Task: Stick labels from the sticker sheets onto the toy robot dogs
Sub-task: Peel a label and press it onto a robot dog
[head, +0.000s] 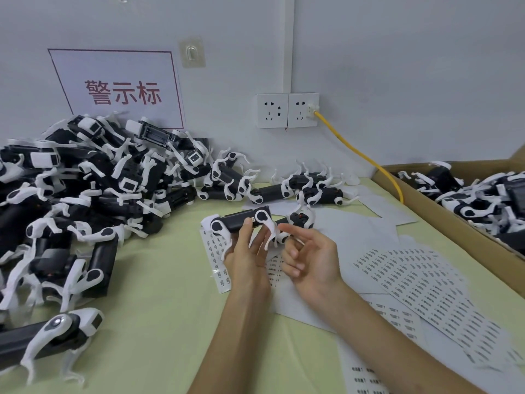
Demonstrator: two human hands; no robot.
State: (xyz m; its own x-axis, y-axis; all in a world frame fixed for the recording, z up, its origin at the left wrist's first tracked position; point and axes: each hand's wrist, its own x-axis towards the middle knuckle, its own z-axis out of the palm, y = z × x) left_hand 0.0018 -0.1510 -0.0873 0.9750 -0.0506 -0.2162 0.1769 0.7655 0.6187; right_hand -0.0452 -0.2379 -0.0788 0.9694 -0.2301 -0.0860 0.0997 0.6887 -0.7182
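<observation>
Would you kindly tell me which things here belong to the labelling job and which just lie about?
Job: black-and-white plastic toy robot dog in left hand; white printed sticker sheets; piled toy dogs; brown cardboard box.
Lying about: yellow cable; white wall sockets; red-lettered paper sign.

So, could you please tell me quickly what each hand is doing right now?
Left hand: holds a toy robot dog, thumb on its black body.
Right hand: open, fingers loosely curled, holding nothing visible.
</observation>
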